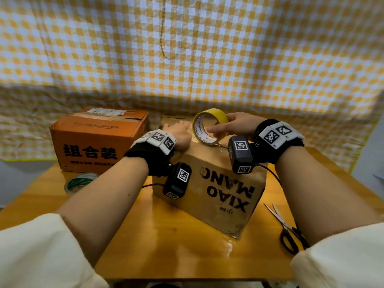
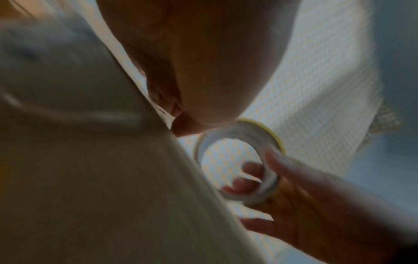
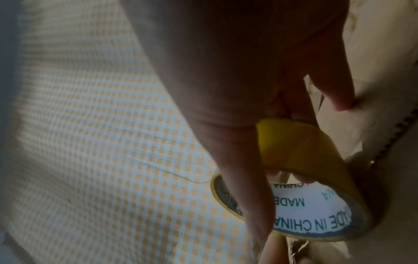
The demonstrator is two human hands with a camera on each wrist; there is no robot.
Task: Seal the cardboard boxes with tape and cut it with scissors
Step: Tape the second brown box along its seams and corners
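A brown cardboard box [image 1: 218, 188] printed "XIAO MANG" stands in the middle of the wooden table. My right hand [image 1: 232, 125] grips a yellow tape roll [image 1: 209, 126] upright on the box top, fingers hooked through its core [image 3: 316, 205]. My left hand [image 1: 178, 134] lies flat on the box top just left of the roll, pressing down. In the left wrist view the roll [image 2: 239, 157] shows beyond my palm, with the right hand's fingers [image 2: 246, 178] inside it. Black-handled scissors [image 1: 286, 227] lie on the table at the right, apart from both hands.
An orange cardboard box [image 1: 93, 140] stands at the back left. A green and white tape roll [image 1: 80, 181] lies in front of it. A yellow checked cloth [image 1: 187, 48] hangs behind the table. The table's front edge [image 1: 187, 279] is close to me.
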